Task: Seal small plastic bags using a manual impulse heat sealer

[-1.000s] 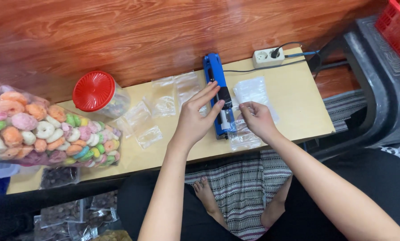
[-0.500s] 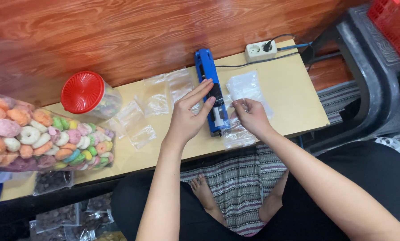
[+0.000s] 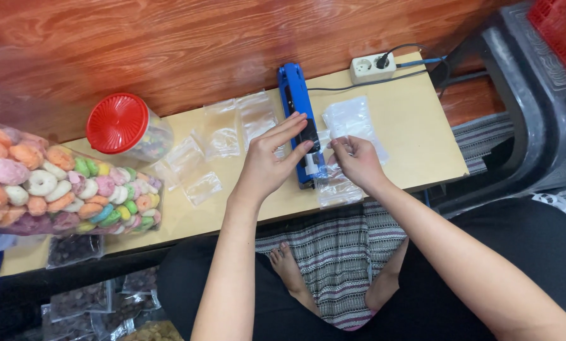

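Seemingly empty, clear bag [image 3: 335, 183] pinched by right hand [image 3: 357, 162]; flat open left hand [image 3: 271, 161] presses blue sealer [image 3: 297, 120].

A big clear bag of colourful ring snacks [image 3: 62, 192] lies left of small empty clear pouches [image 3: 223, 142] on the table.

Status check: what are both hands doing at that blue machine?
Left hand flat, fingers on blue sealer. Right hand pinching clear bag at sealer. Nothing in the way.
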